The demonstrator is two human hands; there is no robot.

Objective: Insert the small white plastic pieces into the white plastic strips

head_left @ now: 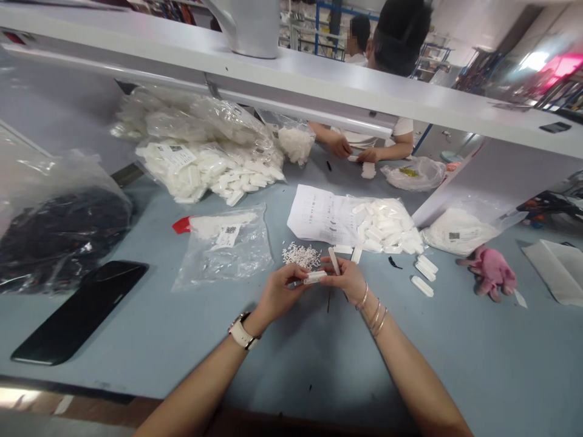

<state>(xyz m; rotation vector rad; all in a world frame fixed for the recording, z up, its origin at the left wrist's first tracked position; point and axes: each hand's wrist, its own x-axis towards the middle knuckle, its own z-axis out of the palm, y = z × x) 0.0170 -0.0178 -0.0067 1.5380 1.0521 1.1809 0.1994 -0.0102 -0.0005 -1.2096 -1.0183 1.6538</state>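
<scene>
Between both hands, over the front middle of the table, is a small, long white plastic piece (pixel 314 277). My left hand (pixel 281 294) pinches its left end between thumb and finger. The fingertips of my right hand (pixel 348 281) close on its right end. A second slim white piece (pixel 334 261) stands tilted between my right fingers. Just beyond the hands lies a pile of tiny white parts (pixel 300 255), some with dark or reddish marks. Thin dark strips (pixel 328 300) show beneath my right hand; I cannot make out what they are.
Bags of white pieces (pixel 387 226) (pixel 209 176) lie ahead, beside a printed sheet (pixel 314 212). At left are a flat bag (pixel 228 249), a black tray (pixel 82 312) and a bag of dark parts (pixel 59 224). Loose white pieces (pixel 422 286) and a pink glove (pixel 492 273) lie right. A co-worker's hands (pixel 339 145) work opposite, under a shelf (pixel 319 79).
</scene>
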